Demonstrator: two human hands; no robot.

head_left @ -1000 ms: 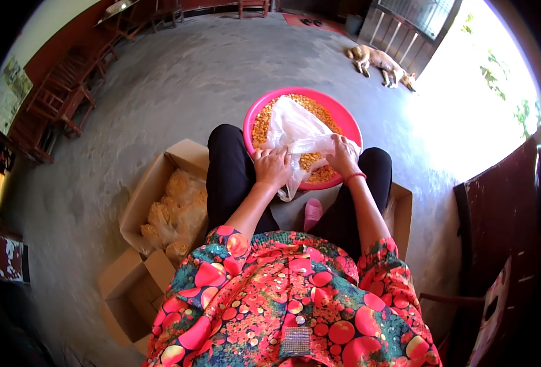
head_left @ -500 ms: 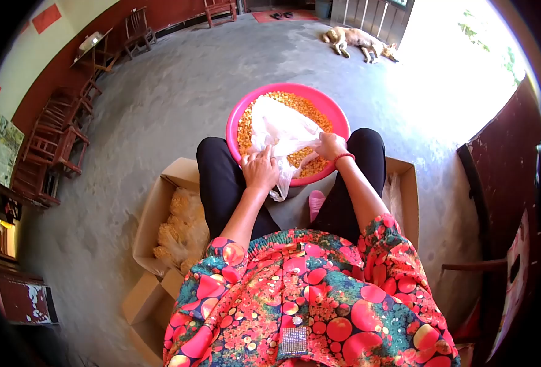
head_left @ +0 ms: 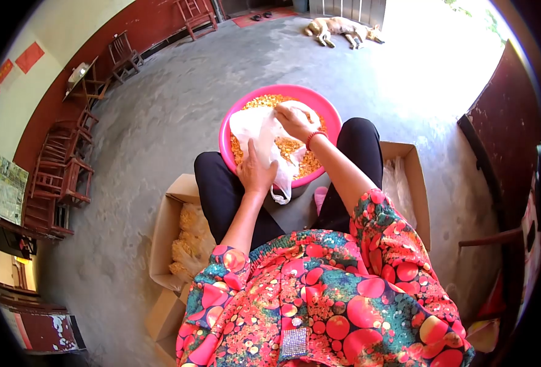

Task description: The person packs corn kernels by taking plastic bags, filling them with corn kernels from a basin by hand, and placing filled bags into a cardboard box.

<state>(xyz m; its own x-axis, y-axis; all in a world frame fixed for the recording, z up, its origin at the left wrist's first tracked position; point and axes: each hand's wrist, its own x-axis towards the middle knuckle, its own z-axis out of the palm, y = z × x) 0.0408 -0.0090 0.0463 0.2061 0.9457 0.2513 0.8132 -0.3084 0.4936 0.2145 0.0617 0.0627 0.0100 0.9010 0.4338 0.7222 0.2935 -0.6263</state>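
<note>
A pink basin (head_left: 333, 122) holding yellow-orange kernels (head_left: 310, 164) stands in front of my knees. Over the kernels lies a white plastic bag (head_left: 252, 125), one end hanging past the basin's near rim. My right hand (head_left: 296, 121) is closed on the bag's upper part above the basin, a red bracelet on the wrist. At the near left rim, my left hand (head_left: 257, 170) rests against the bag with its fingers up and the thumb apart; whether it grips any plastic is hidden.
Left of my legs is a cardboard box (head_left: 160, 235) with bagged yellow-orange pieces; another box (head_left: 418, 189) at right holds clear bags. A dog (head_left: 344, 29) lies near the doorway. Wooden chairs (head_left: 74, 177) line the left wall.
My right hand has moved from the basin's right rim up and left over the kernels, pulling the bag's edge along. My left hand has tilted more upright. The whole view has shifted.
</note>
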